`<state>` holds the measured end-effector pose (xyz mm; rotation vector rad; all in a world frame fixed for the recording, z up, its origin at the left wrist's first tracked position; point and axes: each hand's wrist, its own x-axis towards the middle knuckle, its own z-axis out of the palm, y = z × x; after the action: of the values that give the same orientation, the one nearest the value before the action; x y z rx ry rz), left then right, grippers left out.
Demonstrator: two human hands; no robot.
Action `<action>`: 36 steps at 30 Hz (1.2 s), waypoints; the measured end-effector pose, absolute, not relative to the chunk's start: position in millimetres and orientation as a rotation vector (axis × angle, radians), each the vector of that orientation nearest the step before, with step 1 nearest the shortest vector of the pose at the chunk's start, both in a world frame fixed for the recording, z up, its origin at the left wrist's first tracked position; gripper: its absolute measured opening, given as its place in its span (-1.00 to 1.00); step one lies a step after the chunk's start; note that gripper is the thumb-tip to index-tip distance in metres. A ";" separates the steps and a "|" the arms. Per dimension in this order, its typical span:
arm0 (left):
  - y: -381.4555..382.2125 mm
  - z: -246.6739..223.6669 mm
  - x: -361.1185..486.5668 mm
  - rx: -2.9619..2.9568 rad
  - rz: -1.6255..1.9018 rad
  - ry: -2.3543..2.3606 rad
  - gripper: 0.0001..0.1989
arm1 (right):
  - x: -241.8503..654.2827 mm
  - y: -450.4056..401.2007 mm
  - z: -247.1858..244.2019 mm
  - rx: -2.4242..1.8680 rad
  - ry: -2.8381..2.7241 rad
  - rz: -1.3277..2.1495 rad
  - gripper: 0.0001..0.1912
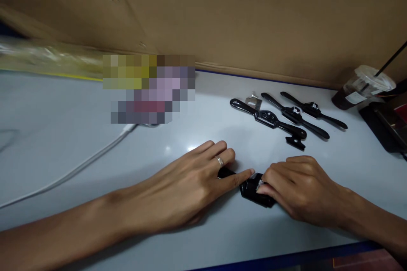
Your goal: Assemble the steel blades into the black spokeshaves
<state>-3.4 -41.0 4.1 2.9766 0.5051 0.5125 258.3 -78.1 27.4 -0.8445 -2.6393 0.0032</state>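
A black spokeshave (256, 197) lies on the table between my two hands. My left hand (203, 180), with a ring on one finger, is closed round its left handle, index finger stretched out onto the body by the blade edge. With thumb and fingers, my right hand (295, 190) pinches a small silver screw (260, 184) at the middle of the tool; that hand hides the right handle. Beyond them lies a second spokeshave (267, 117) without its cap, a loose black cap piece (295, 142) at its right end and a flat metal blade (253, 102) behind it.
Two more spokeshaves, a nearer one (305, 123) and a farther one (330, 119), lie at the back right, silver screws fitted. A plastic drink cup (352, 93) with a straw stands by a dark box (378, 127). A white cable (82, 167) crosses the left. Cardboard (254, 17) walls the back.
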 end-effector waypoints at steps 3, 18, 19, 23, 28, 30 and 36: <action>-41.0 2.6 -4.0 2.964 0.529 0.512 -0.31 | 257.2 -78.8 28.7 -0.860 -2.633 -0.004 -0.61; -40.6 5.5 -0.3 2.940 0.579 0.497 -0.53 | 303.5 -44.1 50.7 -1.905 -2.405 -0.615 -0.73; -40.4 4.2 -0.3 2.940 0.575 0.497 -0.53 | 306.8 -41.4 51.7 -1.981 -2.404 -0.626 -0.70; -40.3 1.5 -0.7 2.950 0.570 0.512 -0.49 | 307.1 -42.0 55.4 -1.902 -2.493 -0.335 -0.70; -41.5 9.4 -0.2 2.988 0.549 0.506 -0.53 | 291.2 -58.5 55.1 -1.521 -2.759 0.051 -0.63; -41.7 11.6 0.4 2.995 0.528 0.499 -0.55 | 289.5 -59.5 54.6 -1.637 -2.719 -0.129 -0.70; -41.7 5.9 0.4 2.956 0.585 0.514 -0.54 | 291.9 -47.1 55.9 -2.253 -2.570 -0.471 -0.67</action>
<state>0.4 -41.7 5.9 2.9560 0.5139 0.5849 291.9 -47.1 55.9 -2.2530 -2.5697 -0.4710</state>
